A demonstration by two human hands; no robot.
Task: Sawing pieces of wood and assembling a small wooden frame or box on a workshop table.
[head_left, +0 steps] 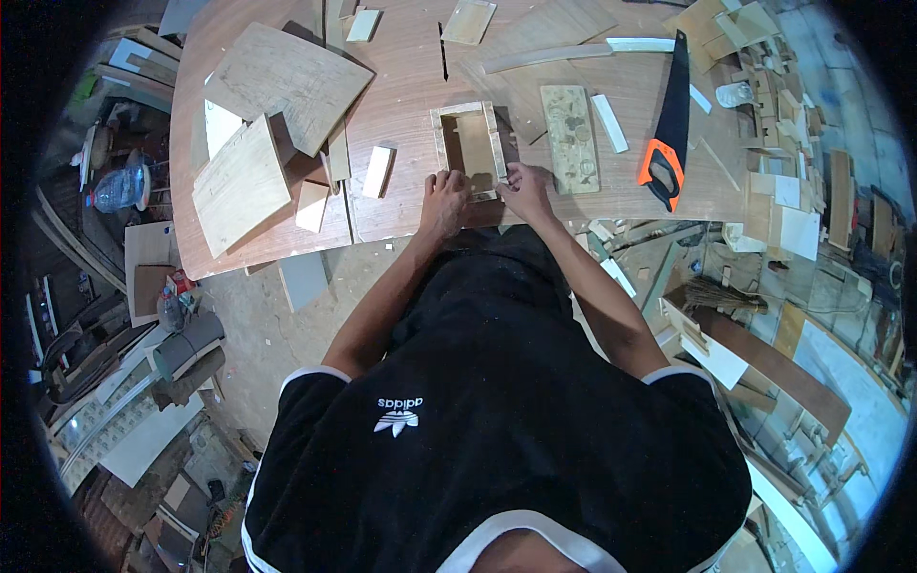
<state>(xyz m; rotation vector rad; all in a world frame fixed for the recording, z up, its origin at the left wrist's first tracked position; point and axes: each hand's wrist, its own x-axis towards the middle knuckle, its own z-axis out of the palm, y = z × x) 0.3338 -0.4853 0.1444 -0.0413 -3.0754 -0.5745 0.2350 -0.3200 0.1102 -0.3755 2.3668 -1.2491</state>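
Frame (468, 148): I'm seeing it lying flat near the bench's (411, 86) near edge, a small open wooden box of thin strips.
Left hand (443, 199): I'm pressing its fingers on the frame's near left corner, not closed around anything.
Right hand (524, 188): I'm resting it on the near right corner, fingers bent over the edge strip.
Handling: I'm judging it light and stiff, but weak at the joints; hold by two opposite sides.
Nearby: the saw (668, 124) is lying to the right, well apart.
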